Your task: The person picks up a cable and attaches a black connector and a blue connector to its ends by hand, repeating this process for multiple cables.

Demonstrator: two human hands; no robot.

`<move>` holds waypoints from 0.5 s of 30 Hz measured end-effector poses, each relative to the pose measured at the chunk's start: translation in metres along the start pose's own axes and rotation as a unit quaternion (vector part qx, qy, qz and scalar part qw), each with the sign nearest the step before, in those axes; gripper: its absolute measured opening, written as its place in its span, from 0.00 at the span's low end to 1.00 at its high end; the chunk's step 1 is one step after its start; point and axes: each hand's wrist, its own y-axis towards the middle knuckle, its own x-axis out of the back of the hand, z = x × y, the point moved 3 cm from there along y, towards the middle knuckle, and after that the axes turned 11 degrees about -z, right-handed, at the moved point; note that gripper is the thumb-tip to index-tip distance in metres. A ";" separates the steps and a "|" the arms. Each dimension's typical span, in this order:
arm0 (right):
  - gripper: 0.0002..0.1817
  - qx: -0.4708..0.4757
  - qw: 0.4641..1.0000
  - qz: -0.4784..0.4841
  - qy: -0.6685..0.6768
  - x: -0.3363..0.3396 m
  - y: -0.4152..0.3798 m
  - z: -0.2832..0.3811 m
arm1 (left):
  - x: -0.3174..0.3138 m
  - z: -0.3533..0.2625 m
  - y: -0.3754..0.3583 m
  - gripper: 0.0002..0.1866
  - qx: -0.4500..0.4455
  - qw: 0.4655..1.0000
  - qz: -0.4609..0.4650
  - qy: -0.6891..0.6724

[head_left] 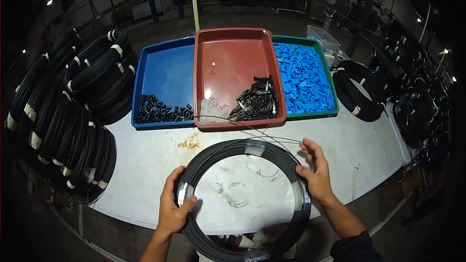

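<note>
A large coil of black cable (201, 157), bound with clear tape, rests tilted over the front edge of the white table. My left hand (174, 208) is closed around the coil's left side, thumb inside the ring and fingers outside. At the upper right of the coil is my right hand (316, 177), its thumb against the coil and its fingers apart from the thumb. Its fingertips are at a loose cable end (286, 139). Another loose strand reaches up over the front rim of the red tray (235, 48).
A blue tray (165, 68) holds short black pieces. In the red tray lie black parts (257, 99) and clear pieces (213, 110). Blue connectors (303, 77) fill a green tray (331, 92). Stacked cable coils (92, 77) flank the table (141, 165) left, with more coils (361, 90) right.
</note>
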 end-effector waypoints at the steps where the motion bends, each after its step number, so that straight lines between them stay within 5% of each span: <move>1: 0.33 0.057 0.998 0.000 -0.011 -0.006 0.016 0.012 | -0.002 -0.003 0.009 0.37 -0.009 1.000 0.003 0.002; 4: 0.22 0.123 0.987 0.053 -0.084 -0.030 0.059 0.037 | -0.012 -0.005 0.044 0.32 -0.047 0.994 0.055 0.083; 5: 0.18 0.134 0.976 0.100 -0.142 -0.042 0.071 0.041 | -0.018 -0.018 0.056 0.27 -0.142 0.970 0.081 0.180; 9: 0.14 0.145 0.952 0.171 -0.210 -0.089 0.100 0.045 | -0.050 -0.038 0.082 0.23 -0.211 0.933 0.157 0.247; 11: 0.13 0.171 0.898 0.211 -0.347 -0.106 0.101 0.043 | -0.063 -0.039 0.092 0.23 -0.217 0.921 0.176 0.272; 15: 0.11 0.204 0.911 0.185 -0.307 -0.126 0.099 0.029 | -0.078 -0.031 0.105 0.25 -0.241 0.897 0.212 0.302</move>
